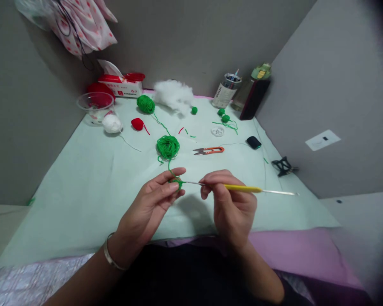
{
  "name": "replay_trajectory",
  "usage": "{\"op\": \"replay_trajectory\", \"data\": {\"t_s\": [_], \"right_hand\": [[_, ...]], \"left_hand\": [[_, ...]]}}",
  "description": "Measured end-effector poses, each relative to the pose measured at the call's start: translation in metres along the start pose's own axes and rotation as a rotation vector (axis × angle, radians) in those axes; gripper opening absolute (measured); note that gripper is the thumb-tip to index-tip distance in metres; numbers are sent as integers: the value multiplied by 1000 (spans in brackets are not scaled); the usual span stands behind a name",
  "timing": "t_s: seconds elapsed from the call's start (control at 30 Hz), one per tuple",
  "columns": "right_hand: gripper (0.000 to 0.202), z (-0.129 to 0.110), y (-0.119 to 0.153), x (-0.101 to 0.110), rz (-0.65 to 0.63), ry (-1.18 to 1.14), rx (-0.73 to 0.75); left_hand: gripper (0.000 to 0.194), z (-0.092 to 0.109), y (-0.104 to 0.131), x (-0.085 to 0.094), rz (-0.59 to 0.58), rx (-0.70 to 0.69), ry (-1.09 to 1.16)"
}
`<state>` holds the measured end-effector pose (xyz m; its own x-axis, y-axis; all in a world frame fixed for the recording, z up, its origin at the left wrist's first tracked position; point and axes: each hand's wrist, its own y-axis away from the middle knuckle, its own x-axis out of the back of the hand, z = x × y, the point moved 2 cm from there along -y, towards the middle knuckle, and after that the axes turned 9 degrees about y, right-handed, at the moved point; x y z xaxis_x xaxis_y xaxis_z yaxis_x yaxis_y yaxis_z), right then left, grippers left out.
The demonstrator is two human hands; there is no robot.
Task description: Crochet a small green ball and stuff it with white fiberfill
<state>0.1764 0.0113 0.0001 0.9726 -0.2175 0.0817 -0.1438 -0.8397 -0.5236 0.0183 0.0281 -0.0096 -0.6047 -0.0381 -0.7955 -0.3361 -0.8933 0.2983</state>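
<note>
Between the thumb and fingers of my left hand [153,197] is a small green crochet piece [178,183], partly covered by the fingertips. My right hand [231,204] grips a crochet hook [242,188] with a yellow handle and metal ends. The hook's left tip reaches the green piece; its other end points right. A green strand runs from the piece up to a loose heap of green yarn [167,147], and on to a wound green yarn ball [145,104]. Orange-handled thread snips [209,151] lie beyond my right hand.
White stuffing [174,95], a tissue box [124,87], a clear tub [95,104], a white yarn ball [112,123] and a red piece [137,124] are at the back and left. Small green balls [225,118], a can [226,91], a bottle [247,89] and a black stand [284,166] are rightward.
</note>
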Motion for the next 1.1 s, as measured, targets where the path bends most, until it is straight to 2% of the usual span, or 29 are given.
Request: {"op": "replay_trajectory", "data": {"t_s": [0.13, 0.33, 0.57, 0.67, 0.77, 1.0, 1.1], "right_hand": [[18, 3, -2, -7, -101, -157, -77], [18, 6, 0, -7, -116, -214, -152], [19, 9, -2, -6, -115, -342, -249], [18, 8, -3, -5, -131, -331, -206], [19, 3, -2, -3, -125, -227, -131], [22, -9, 1, 2, -150, 65, 155], [20, -11, 0, 3, -178, 141, 233]], "left_hand": [[30, -2, 5, -2, -27, -89, -145], [34, -1, 10, 1, -24, -195, -293], [28, 4, 9, 4, -27, -194, -369], [27, 4, 10, 5, -19, -194, -375], [26, 5, 10, 5, -13, -204, -382], [30, 7, 11, 1, -3, -234, -427], [29, 8, 12, -1, 19, -264, -455]]}}
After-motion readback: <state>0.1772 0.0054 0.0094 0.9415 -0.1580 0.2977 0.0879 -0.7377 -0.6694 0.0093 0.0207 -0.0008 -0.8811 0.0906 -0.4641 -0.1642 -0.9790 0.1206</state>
